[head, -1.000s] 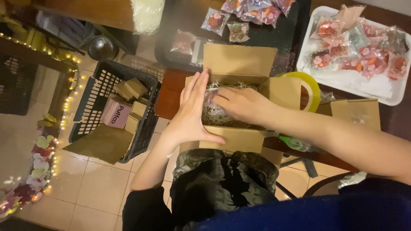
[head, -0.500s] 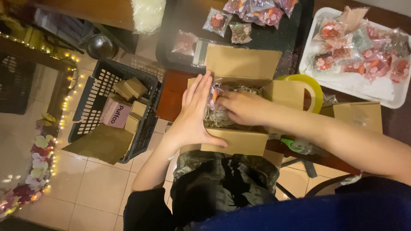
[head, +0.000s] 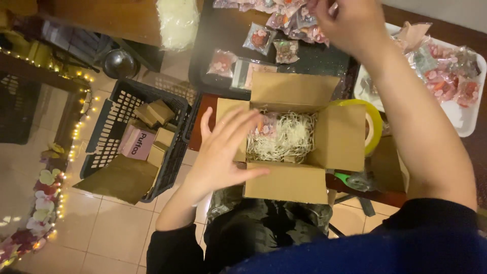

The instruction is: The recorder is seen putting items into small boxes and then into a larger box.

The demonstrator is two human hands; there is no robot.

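Open cardboard box (head: 291,147) on the lap, at the near edge of the dark table (head: 223,35). Four flaps folded outward; long axis running left to right in view, mouth facing up. Inside: pale shredded paper filler (head: 286,139) and one clear packet with pink contents (head: 265,126) near the left wall.

Left hand (head: 225,152) flat against the box's left flap, fingers spread and pointing right across the opening; nothing pinched. Right hand (head: 350,23) raised over the far end of the table among small clear packets (head: 284,25); fingers curled, whether anything is pinched cannot be told.

One roll of yellow tape (head: 373,124) just beside the right flap. White tray (head: 469,119) to the right, piled with red and pink packets, count unclear. Black slotted crate (head: 114,122) on the floor to the left, holding several small brown boxes and one pink box (head: 138,143).
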